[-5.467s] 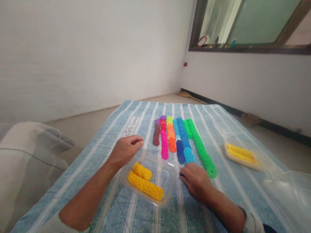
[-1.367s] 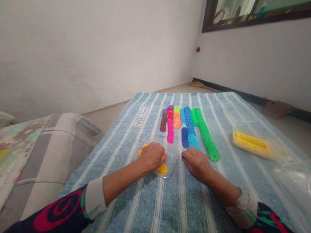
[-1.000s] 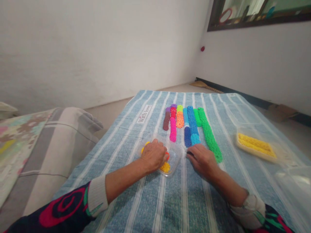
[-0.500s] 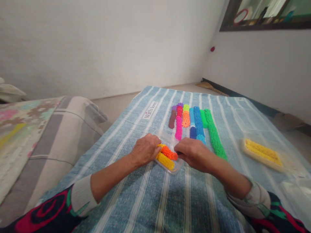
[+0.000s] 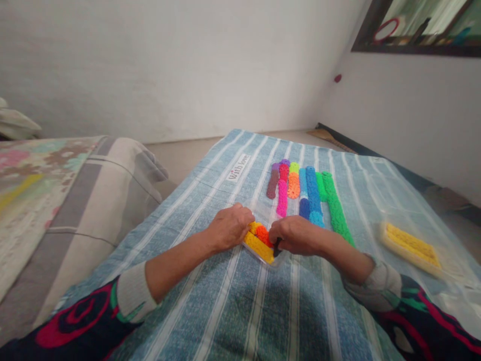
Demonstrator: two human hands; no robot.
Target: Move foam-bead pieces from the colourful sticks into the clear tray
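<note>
A clear plastic box [image 5: 277, 261] lies in front of me on the cloth, holding a yellow row [image 5: 259, 246] of small knobbly pieces and a shorter orange row [image 5: 264, 234] beside it. My left hand [image 5: 233, 226] is closed at the box's left side, its fingertips over the rim by the yellow pieces. My right hand [image 5: 296, 234] is at the box's right side, fingers pinched around a small black piece [image 5: 277, 247] by the end of the orange row. The black piece is mostly hidden by the fingers.
Beyond the box, rows of knobbly pieces lie side by side: brown [image 5: 272, 183], pink [image 5: 282, 198], orange [image 5: 293, 185], blue [image 5: 311, 188] and green [image 5: 337, 213]. At right stands another clear box [image 5: 391, 244] with yellow pieces. A covered bed [image 5: 124, 170] borders the striped cloth [image 5: 210, 301].
My right hand has come down and slightly nearer along the box's right side, and the black piece shows more plainly below its fingers. The left hand stays at the box. The view has shifted slightly.
</note>
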